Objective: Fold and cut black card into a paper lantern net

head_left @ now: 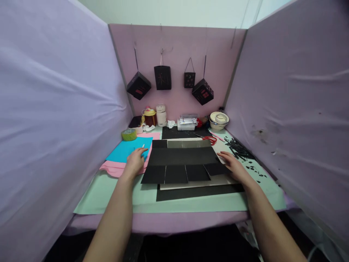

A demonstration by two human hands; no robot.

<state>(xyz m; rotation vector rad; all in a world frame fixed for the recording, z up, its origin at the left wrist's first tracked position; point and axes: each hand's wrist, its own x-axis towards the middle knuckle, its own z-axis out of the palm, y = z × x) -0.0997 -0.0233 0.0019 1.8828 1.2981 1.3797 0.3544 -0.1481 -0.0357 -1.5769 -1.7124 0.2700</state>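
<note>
A black paper sheet (pixel 182 157) with cut flaps along its near edge lies flat in the middle of the table. My left hand (pixel 135 162) rests at its left edge, fingers spread, over the blue paper (pixel 125 149) and pink paper (pixel 116 168). My right hand (pixel 233 165) lies flat at the sheet's right edge, touching a flap. Under the black sheet lie a grey card (pixel 196 182) and another black sheet (pixel 191 193). Neither hand grips anything.
Red scissors (pixel 209 139) lie behind the sheet. Black paper scraps (pixel 240 150) are heaped at the right. A green tape roll (pixel 129 134), jars (pixel 149 117), a box of markers (pixel 187 122) and a bowl (pixel 219 119) line the back. Several black paper lanterns (pixel 163 77) hang on the pink wall.
</note>
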